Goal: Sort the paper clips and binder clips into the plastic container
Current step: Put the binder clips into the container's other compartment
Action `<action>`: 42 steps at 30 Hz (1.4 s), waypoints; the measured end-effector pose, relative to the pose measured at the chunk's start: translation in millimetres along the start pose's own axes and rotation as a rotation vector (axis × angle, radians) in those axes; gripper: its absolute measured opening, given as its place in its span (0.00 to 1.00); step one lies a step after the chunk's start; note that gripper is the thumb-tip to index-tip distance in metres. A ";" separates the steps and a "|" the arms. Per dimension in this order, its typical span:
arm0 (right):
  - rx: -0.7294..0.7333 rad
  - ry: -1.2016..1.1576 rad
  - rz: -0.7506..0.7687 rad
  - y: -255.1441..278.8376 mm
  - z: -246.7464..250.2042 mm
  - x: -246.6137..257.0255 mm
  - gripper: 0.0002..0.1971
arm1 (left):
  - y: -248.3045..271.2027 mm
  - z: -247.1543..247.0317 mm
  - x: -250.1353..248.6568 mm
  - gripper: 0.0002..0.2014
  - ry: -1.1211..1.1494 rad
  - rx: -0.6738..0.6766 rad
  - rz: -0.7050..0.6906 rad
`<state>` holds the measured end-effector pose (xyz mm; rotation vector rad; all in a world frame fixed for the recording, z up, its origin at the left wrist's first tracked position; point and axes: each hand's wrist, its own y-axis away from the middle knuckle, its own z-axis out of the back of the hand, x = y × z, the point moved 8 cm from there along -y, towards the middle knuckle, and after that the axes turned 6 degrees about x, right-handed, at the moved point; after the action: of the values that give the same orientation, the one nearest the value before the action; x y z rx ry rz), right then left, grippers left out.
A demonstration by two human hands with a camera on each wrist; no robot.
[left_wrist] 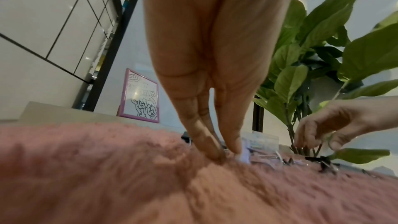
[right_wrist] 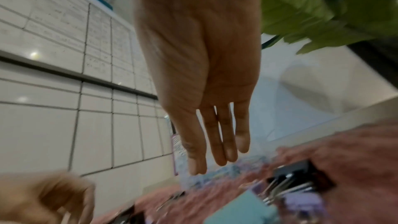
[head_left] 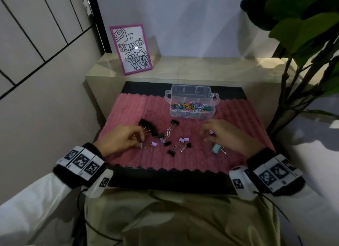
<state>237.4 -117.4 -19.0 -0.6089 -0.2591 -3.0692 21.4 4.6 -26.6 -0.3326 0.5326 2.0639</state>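
Observation:
A clear plastic container (head_left: 171, 96) stands at the back of the pink mat (head_left: 238, 121), with coloured paper clips (head_left: 190, 106) in its front section. Black binder clips (head_left: 146, 126), lilac ones (head_left: 183, 139), a teal one (head_left: 215, 148) and silver paper clips (head_left: 168, 132) lie scattered between my hands. My left hand (head_left: 136, 142) points down at the mat, and its fingertips (left_wrist: 215, 155) pinch a small white binder clip (left_wrist: 244, 157). My right hand (head_left: 209, 135) hovers low over the mat right of the pile. It holds a small lilac binder clip (head_left: 211, 132) between thumb and fingers.
A pink-framed drawing (head_left: 131, 48) leans on the ledge behind the mat. A leafy plant (head_left: 302, 44) rises at the right. The black table edge (head_left: 165, 179) runs just before my lap, and a wall closes the left side.

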 end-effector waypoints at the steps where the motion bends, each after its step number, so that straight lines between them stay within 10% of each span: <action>1: -0.038 -0.023 -0.034 6.2 5.3 -12.3 0.12 | 0.3 0.7 1.6 0.11 0.017 -0.021 0.016; 6: 0.183 -0.009 -0.199 30.4 -19.3 -60.3 0.46 | -7.2 10.9 -26.4 0.19 0.003 -0.123 -0.045; 12: 0.022 -0.234 -0.178 22.5 -4.2 -62.5 0.15 | -29.0 -0.3 -64.2 0.23 -0.057 0.028 -0.112; 17: -0.016 -0.506 -0.283 27.8 24.0 -78.6 0.08 | -17.7 6.3 -59.1 0.19 -0.028 0.011 -0.100; 22: 0.296 -0.450 -0.294 32.4 0.0 -76.0 0.08 | -8.9 -7.8 -89.0 0.15 -0.016 0.084 -0.262; 27: 0.148 -0.509 -0.315 25.4 19.0 -71.9 0.07 | -30.8 -47.4 -151.5 0.17 -0.141 0.290 -0.439; 31: 0.031 -0.637 -0.187 7.6 34.8 -42.9 0.05 | -52.8 -12.3 -161.7 0.09 -0.068 0.106 -0.386; 35: 0.235 -0.650 -0.132 -4.1 9.4 -22.9 0.08 | -64.3 26.2 -150.7 0.08 0.005 -0.139 -0.314; 42: -0.211 -0.163 -0.207 13.1 51.7 -73.1 0.12 | -98.4 18.0 -150.6 0.10 0.003 -0.010 -0.240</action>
<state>325.0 -124.1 2.5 -0.8973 0.0043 -3.2756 183.0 -52.5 31.0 -0.3868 0.4613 1.8352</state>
